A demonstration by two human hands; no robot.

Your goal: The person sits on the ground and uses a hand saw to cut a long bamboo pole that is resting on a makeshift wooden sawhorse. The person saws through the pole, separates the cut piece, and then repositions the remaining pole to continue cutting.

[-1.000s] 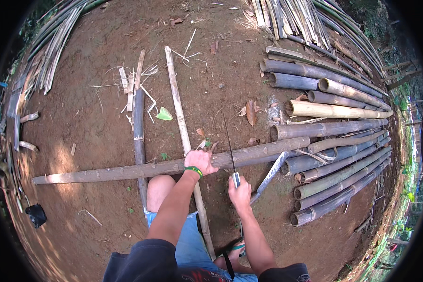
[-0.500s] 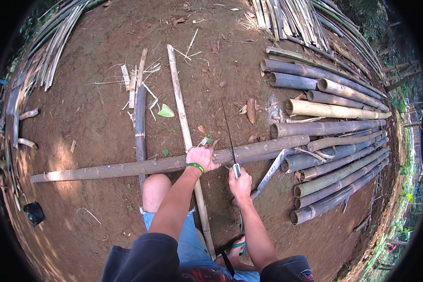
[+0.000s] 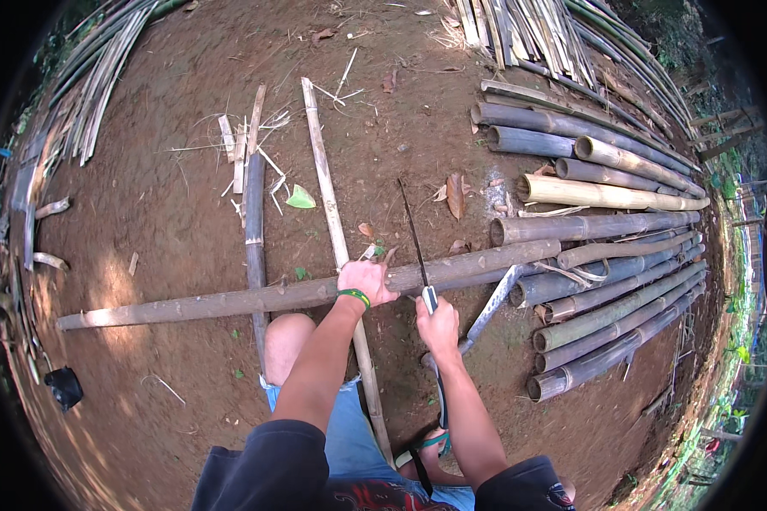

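Observation:
A long bark-covered wooden pole (image 3: 187,305) lies crosswise in front of me, its left end near the ground's left side. My left hand (image 3: 366,281), with a green-and-yellow band at the wrist, is closed over the pole and presses on it. Just to the right, my right hand (image 3: 437,326) grips the pale-and-dark handle of a handsaw (image 3: 414,232). The saw's dark blade crosses the pole and points away from me. Whether its teeth are sunk into the wood, I cannot tell. My bare knee (image 3: 289,345) is close to the pole's near side.
Several cut bamboo lengths (image 3: 596,226) lie at the right. A pale stick (image 3: 322,170) and a dark bamboo piece (image 3: 255,213) run under the pole. A curved metal blade (image 3: 491,304) lies right of the saw. Split bamboo strips (image 3: 537,38) are piled at the back.
My right hand and the saw handle have moved slightly away from me, toward the pole. The left hand keeps its place on the pole.

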